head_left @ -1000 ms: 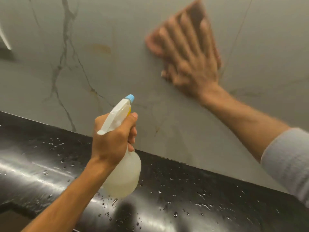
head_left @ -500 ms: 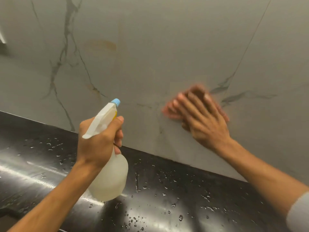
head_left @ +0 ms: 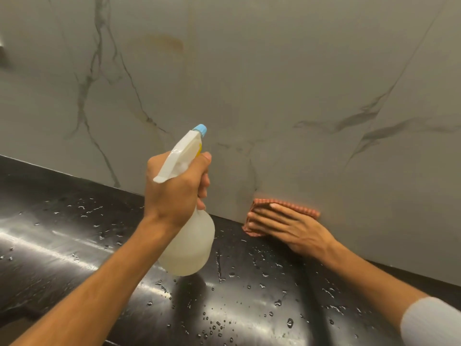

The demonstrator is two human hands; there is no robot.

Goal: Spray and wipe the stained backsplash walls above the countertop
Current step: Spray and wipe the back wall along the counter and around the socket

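Note:
The grey marble backsplash [head_left: 274, 71] with dark veins fills the upper view. A brownish stain [head_left: 166, 42] shows on it at upper middle. My left hand [head_left: 174, 193] grips the neck of a translucent white spray bottle [head_left: 189, 248], whose blue nozzle [head_left: 200, 129] points at the wall. My right hand [head_left: 289, 227] presses an orange-pink cloth [head_left: 294, 206] flat against the bottom of the backsplash with straight fingers, right where the wall meets the black countertop [head_left: 74, 233].
The glossy black countertop is dotted with water droplets [head_left: 262, 273] across its middle and front. A dark fixture edge [head_left: 2, 53] sticks out of the wall at far left. A grey sleeve [head_left: 431, 323] covers my right forearm.
My right hand has wiped the cloth down the wall from high up to the bottom edge at the countertop. My left hand keeps hold of the spray bottle with little movement.

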